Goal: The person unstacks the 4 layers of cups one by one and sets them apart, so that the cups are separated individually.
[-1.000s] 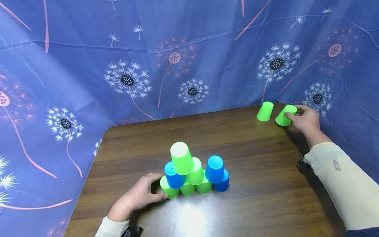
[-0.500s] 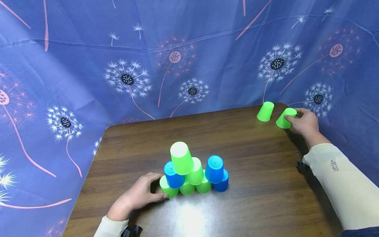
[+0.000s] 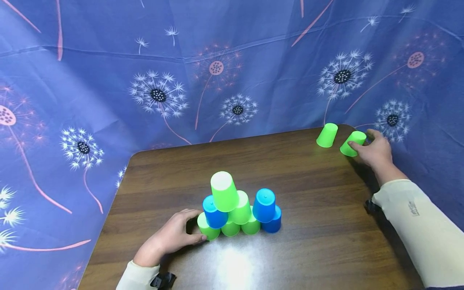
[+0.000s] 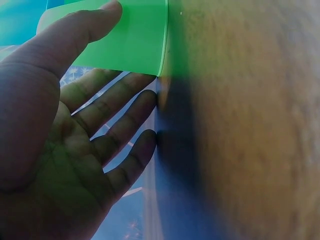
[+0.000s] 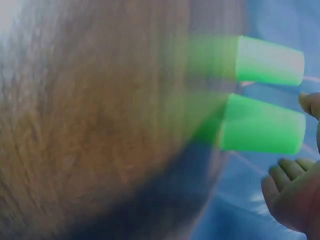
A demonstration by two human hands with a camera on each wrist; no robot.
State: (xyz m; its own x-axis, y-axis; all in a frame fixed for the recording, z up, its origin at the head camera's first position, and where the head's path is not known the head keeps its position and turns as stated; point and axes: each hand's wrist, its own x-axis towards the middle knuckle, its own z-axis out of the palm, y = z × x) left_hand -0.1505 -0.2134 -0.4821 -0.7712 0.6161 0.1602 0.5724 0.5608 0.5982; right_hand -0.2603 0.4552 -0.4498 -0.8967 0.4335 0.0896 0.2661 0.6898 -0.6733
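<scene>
In the head view, upside-down green and blue cups form a stack mid-table. Green cups and one blue cup [image 3: 273, 221] make the bottom row. Above are a left blue cup [image 3: 214, 213], a green cup [image 3: 241, 209] and a right blue cup [image 3: 264, 206]; one green cup [image 3: 224, 193] tops the left pair. My left hand [image 3: 175, 233] rests beside the leftmost bottom green cup [image 4: 132, 42], thumb against its front, other fingers spread. My right hand [image 3: 377, 151] is spread around a separate upside-down green cup [image 5: 265, 125], thumb overlapping its side in the head view, fingers apart from it.
Another upside-down green cup [image 3: 327, 135] stands left of the right hand's cup, near the far right corner of the brown wooden table [image 3: 174, 177]. A blue dandelion-print cloth [image 3: 275, 80] hangs along the table's back and sides.
The right hand's cup has come slightly nearer, and the fingers of that hand have spread away from it. The left hand and the stack hold still; the head view shifts a little.
</scene>
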